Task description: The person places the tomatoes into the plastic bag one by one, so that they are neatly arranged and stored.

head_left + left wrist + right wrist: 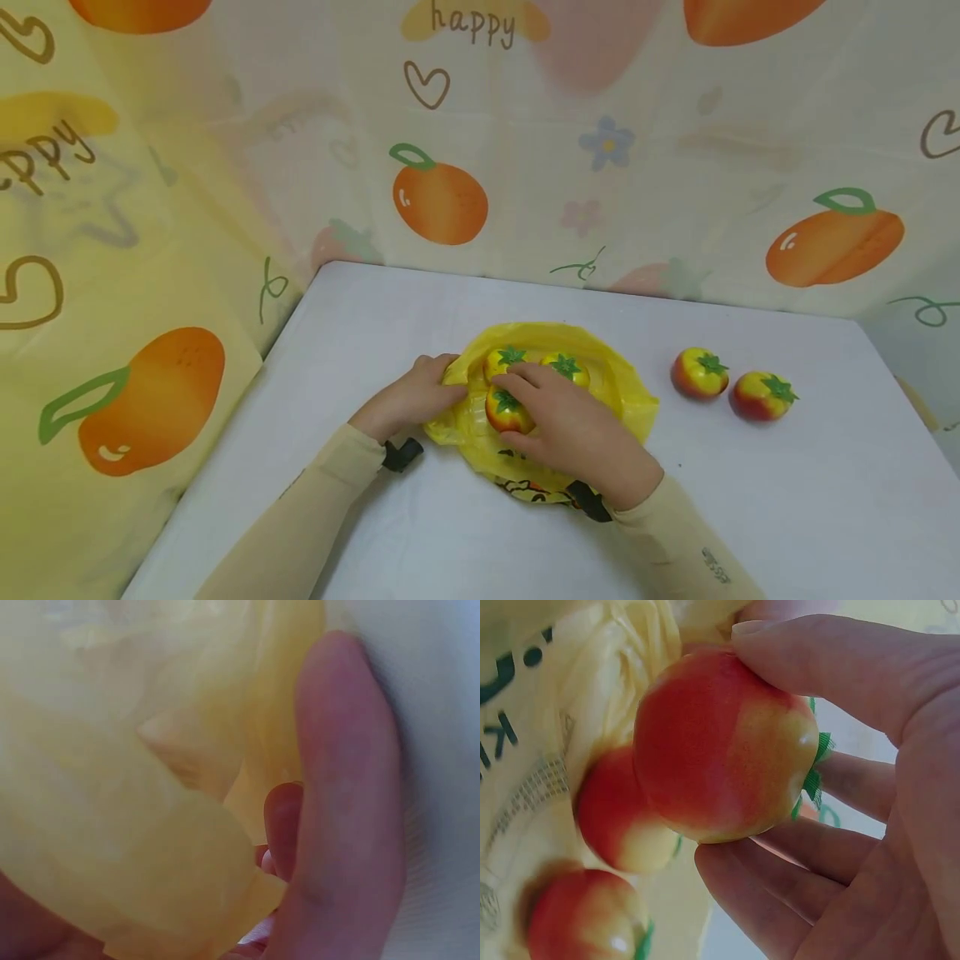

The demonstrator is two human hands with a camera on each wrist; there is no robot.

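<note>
A yellow plastic bag (480,454) with printed drawings lies spread with its mouth up on the table. My left hand (411,398) grips the bag's left edge; the bag film (187,877) lies against the fingers in the left wrist view. My right hand (573,425) reaches over the bag and holds a red-and-yellow artificial fruit (720,746) with a green leafy top between thumb and fingers. Two similar fruits, one at the back left (497,362) and one at the back right (567,370), sit inside the bag, partly hidden by my right hand.
Two more such fruits, a left one (697,375) and a right one (759,398), stand side by side on the white table (787,500) to the right of the bag. A fruit-patterned curtain (525,192) hangs behind and along the left side.
</note>
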